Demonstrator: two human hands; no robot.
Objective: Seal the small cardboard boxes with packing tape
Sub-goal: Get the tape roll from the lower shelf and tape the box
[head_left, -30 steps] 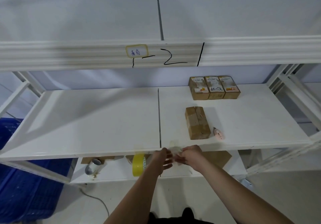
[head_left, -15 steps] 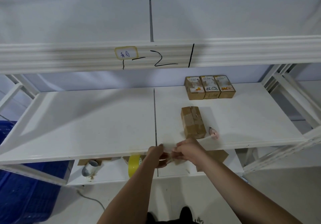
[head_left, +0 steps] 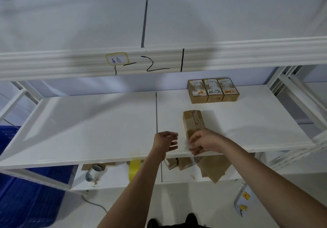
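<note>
Hands (head_left: 184, 142) risen over white shelf (head_left: 88, 130) | grip unclear | blue crate (head_left: 26, 201) left

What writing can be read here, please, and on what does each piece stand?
"1-2 |", black marker, on the shelf beam.
Handwritten characters on the beam's yellow-edged sticker: not surely readable.
Labels on the three boxes at the back: too blurred.
Leaflet on the floor: too small.

The right hand (head_left: 203, 142) covers the near end of the box (head_left: 193, 122). Any tape between the hands is too blurred to tell. The shelf (head_left: 88, 130) hides part of the yellow roll (head_left: 134, 170) below.
</note>
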